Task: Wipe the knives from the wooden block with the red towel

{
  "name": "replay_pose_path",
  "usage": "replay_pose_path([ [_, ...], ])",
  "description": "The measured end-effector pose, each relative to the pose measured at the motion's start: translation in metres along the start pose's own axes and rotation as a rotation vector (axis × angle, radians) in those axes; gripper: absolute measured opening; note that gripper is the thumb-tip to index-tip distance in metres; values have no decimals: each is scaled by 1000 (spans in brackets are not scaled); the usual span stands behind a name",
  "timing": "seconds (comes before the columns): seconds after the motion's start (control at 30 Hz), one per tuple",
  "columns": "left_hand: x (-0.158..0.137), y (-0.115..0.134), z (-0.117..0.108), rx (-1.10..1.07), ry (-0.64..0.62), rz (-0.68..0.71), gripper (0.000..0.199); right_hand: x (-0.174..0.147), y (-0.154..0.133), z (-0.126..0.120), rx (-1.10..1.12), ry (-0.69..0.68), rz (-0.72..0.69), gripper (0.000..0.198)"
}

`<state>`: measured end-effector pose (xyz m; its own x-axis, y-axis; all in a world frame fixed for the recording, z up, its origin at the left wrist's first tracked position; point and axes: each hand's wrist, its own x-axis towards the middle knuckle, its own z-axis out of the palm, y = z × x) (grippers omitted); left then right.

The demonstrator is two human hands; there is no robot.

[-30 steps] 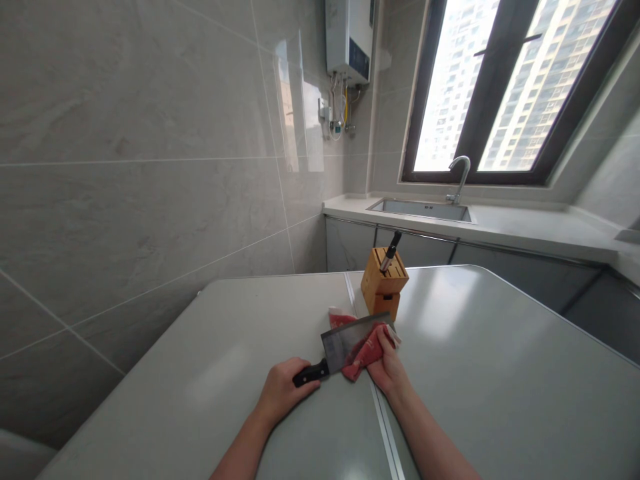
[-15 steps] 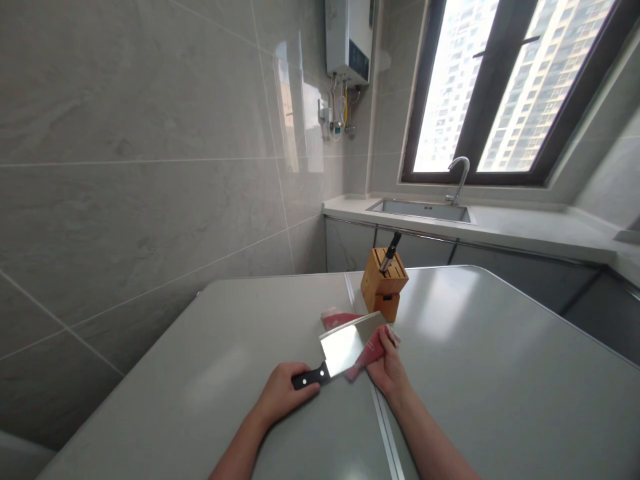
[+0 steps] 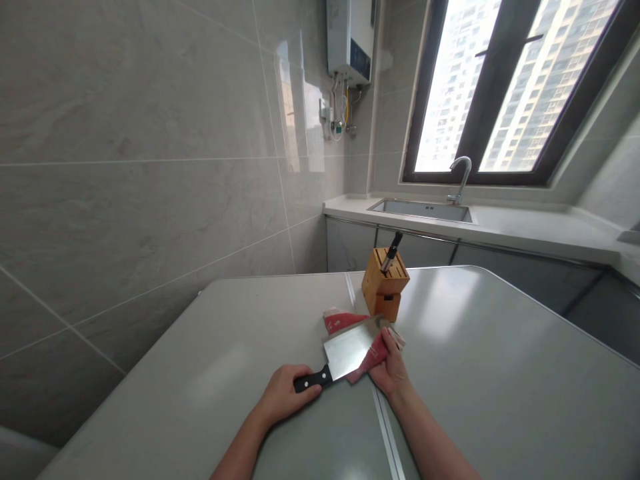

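Note:
My left hand (image 3: 290,395) is wrapped round the black handle of a cleaver (image 3: 347,351), whose broad shiny blade points away to the right. A red and white cloth (image 3: 374,353) is folded about the blade's right-hand edge, with another part showing behind the blade. My right hand (image 3: 391,368) pinches this cloth against the blade near its far end, thumb on top; its other fingers are mostly hidden beneath. Just beyond the blade stands a wooden knife block (image 3: 383,287) with one black-handled tool (image 3: 393,252) upright in a slot.
The pale table (image 3: 225,387) has a metal seam strip (image 3: 387,433) running away from me. A tiled wall (image 3: 150,200) borders its left side. Behind stand a counter with a sink (image 3: 423,209) and a tap (image 3: 463,177), below a window. A water heater (image 3: 350,40) hangs in the corner.
The cleaver has shifted slightly right and toward me, its blade tilting so the bright reflection has dimmed. My right hand and the cloth have moved slightly along the blade. Both grips stay closed.

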<state>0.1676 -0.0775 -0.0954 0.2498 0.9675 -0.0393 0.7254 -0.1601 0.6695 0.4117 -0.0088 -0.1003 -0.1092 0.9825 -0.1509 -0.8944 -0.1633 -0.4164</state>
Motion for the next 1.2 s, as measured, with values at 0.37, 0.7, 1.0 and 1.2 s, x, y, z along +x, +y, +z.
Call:
replay_pose_path([
  [0.37,4,-4,-7,-148,-119,33,44,-2,0,2,29,5,0,16],
  [0.7,2,-5,-4,-123,-112,27,40,-1,1,1,33,37,36,21],
  [1.0,-1,0,-1,-13,-59,23,37,0,1,2,-24,47,26,21],
  [1.2,0,1,-1,24,-53,19,40,1,1,0,-46,51,13,22],
])
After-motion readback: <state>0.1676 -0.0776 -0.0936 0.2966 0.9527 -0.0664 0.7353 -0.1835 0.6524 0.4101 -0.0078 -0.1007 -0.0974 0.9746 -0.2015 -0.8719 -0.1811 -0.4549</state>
